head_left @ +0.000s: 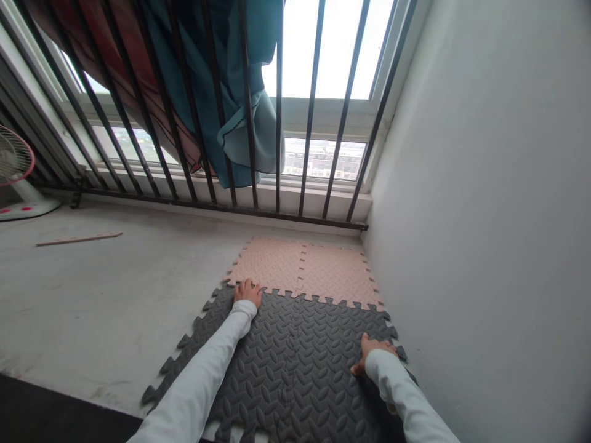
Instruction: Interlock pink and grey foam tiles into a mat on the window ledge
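Dark grey foam puzzle mats [277, 351] with a raised pattern lie side by side on the floor, a seam running down their middle. Beyond them, two joined pink foam mats [339, 271] reach toward the railing, their toothed edges meeting the dark ones. My left hand [248, 291] lies palm down with fingers spread at the far left of the dark mats, by the pink border. Over the right part of the dark mats, near the wall, is my right hand [375, 351], thumb and fingers apart, touching the surface; some of its fingers are partly hidden.
A white wall [489, 215] rises close on the right. Dark metal railings [277, 215] stand before a window, with blue cloth [203, 92] and reddish cloth hanging behind. On the pale floor [106, 307] lies a thin stick [78, 240]; a fan [28, 194] stands at far left.
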A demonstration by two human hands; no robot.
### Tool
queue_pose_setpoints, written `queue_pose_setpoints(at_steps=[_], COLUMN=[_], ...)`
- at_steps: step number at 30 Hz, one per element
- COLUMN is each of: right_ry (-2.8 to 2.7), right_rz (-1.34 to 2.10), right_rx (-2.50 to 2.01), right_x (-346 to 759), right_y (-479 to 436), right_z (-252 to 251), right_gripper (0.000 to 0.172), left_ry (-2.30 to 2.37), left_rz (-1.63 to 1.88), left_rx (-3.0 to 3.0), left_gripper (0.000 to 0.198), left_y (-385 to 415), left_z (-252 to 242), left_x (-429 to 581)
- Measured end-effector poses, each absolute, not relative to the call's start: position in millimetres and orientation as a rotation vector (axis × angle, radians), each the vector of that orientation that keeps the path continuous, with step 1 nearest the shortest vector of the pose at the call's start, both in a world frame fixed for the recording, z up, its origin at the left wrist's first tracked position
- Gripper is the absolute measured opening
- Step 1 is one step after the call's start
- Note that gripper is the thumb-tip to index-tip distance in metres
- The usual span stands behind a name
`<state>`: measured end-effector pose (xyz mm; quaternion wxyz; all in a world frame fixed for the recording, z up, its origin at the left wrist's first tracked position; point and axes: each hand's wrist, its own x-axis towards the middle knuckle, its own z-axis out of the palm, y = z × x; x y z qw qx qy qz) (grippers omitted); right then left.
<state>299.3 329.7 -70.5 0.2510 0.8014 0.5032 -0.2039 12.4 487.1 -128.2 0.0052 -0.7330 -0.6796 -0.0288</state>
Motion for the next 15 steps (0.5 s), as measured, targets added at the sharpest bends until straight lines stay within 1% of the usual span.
queue_pose_setpoints(at_steps=[4,6,11,15], right_ry=[1.367,1.383,1.378,1.361], right_rz=[-0.545,-0.541,-0.557,-0.552], right_rx=[2.175,2.174,2.184,2.178], right_x=[300.5,300.5,299.1,299.6], right_y=[328.6,327.6,328.3,329.9], right_z=[-71.6,-70.5,-67.7,-68.9], right_gripper=[0.100,0.100,0.097,0.103], left_ry=[-2.043,-2.012,-2.084,-2.035], left_rz=[0.071,0.140,0.148,0.247], left_rx=[-2.459,-2.544,-2.490,-2.510], left_gripper=[0.050,0.054,0.048,0.048], left_y=[482.2,485.7,498.2,499.4], left_z=[-132.7,-130.1,-123.2,-131.9], left_x=[6.3,2.2,-15.8,-29.1])
